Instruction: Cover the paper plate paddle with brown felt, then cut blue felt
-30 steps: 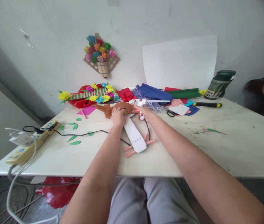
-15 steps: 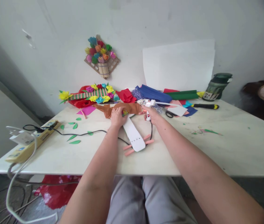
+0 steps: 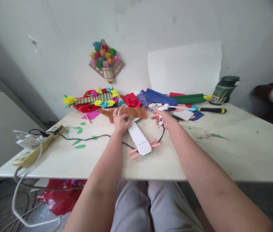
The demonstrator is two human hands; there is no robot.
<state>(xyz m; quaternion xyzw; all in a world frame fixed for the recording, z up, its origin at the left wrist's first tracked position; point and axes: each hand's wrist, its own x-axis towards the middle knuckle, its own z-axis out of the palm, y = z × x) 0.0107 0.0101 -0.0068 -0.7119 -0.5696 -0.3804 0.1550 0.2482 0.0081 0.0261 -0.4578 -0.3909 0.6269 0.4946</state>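
My right hand point(image 3: 164, 118) is wrapped round a white hot glue gun point(image 3: 161, 107), its nozzle to the left and a glue stick out of its back. My left hand point(image 3: 122, 121) is closed by the upper end of a white neck-shaped board point(image 3: 138, 137). Between its fingers shows a small yellow and green piece point(image 3: 130, 117), mostly hidden. Pink strips point(image 3: 135, 156) lie under the board's lower end. Brown crepe paper point(image 3: 137, 112) lies behind my left hand.
Green paper leaves point(image 3: 80, 146) and a power strip point(image 3: 40, 146) with a black cord lie left. Behind are a flower-trimmed guitar-like craft point(image 3: 88, 99), red paper point(image 3: 132, 100), blue paper point(image 3: 159, 96), and a bottle point(image 3: 224, 91). A black-and-yellow handled tool point(image 3: 212, 110) lies right.
My right hand has moved the glue gun a little to the right, away from my left hand. The left hand stays by the board, its fingers slightly raised. The view has shifted slightly.
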